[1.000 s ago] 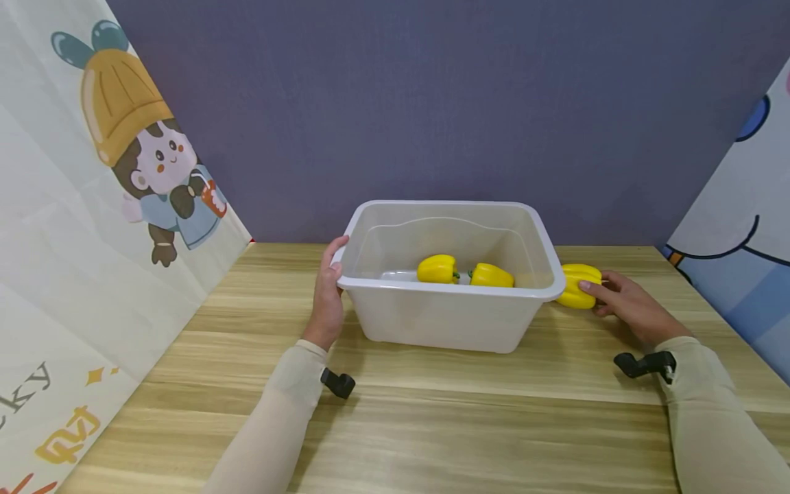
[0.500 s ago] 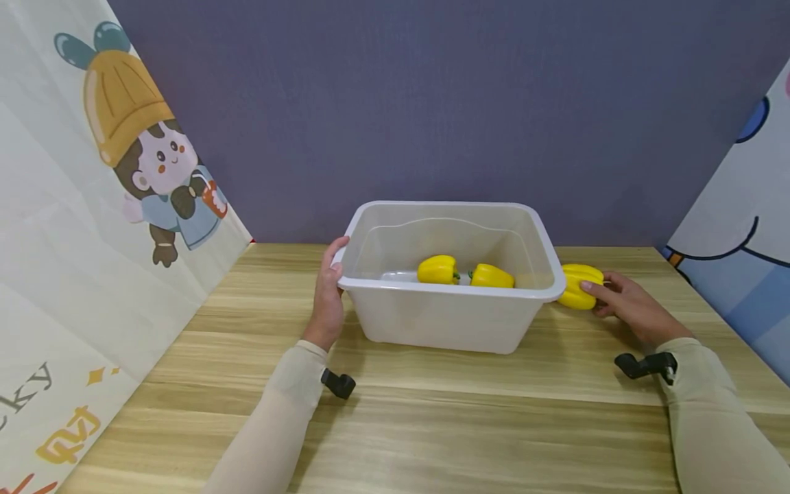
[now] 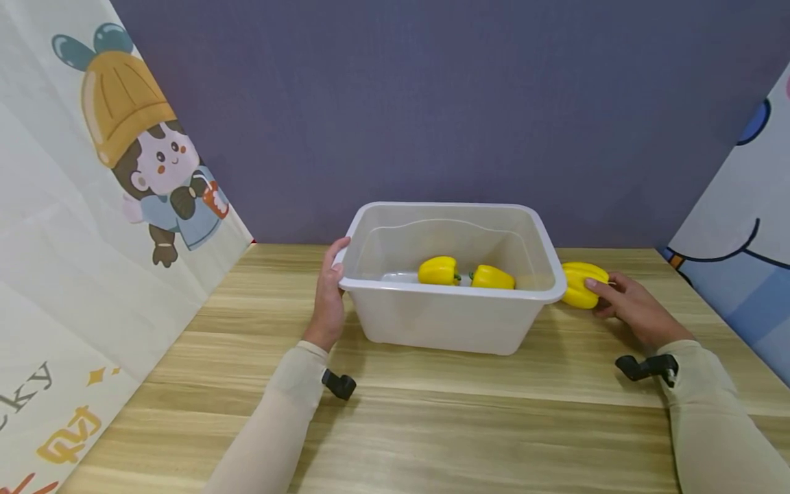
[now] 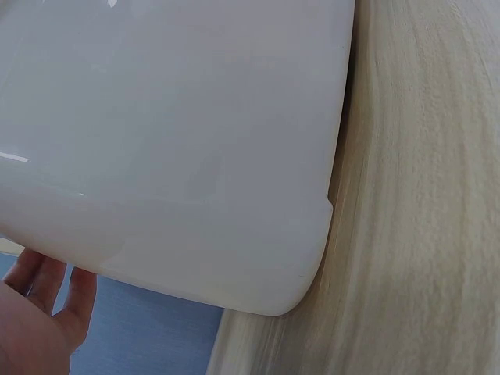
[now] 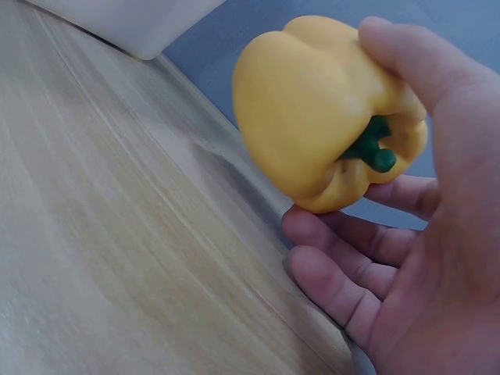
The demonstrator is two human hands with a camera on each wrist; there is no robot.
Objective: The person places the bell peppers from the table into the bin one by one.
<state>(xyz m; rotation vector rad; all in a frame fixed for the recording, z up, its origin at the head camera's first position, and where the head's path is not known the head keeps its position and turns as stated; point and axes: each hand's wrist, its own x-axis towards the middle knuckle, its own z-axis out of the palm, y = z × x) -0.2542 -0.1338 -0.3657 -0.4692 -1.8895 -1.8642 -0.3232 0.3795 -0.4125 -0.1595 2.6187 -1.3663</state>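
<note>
In the head view a white plastic bin (image 3: 441, 319) stands on the table with two yellow bell peppers inside, one on the left (image 3: 438, 271) and one on the right (image 3: 492, 277). My left hand (image 3: 328, 298) grips the bin's left rim; the left wrist view shows its fingers (image 4: 76, 301) against the bin wall. Beside the bin's right end, my right hand (image 3: 636, 309) holds a third yellow bell pepper (image 5: 301, 101) between thumb and fingers. Its green stem faces the palm in the right wrist view. The bin's rim hides a little of this pepper's left side in the head view.
The wood-grain table (image 3: 469, 425) extends in front of the bin. A dark blue-grey panel (image 3: 432, 103) rises behind it. Printed white sheets line the left side (image 3: 49, 206) and the right side (image 3: 765, 226).
The bell pepper in my right hand has shifted slightly to the right and tilted a little. My left hand and the bin stay in place.
</note>
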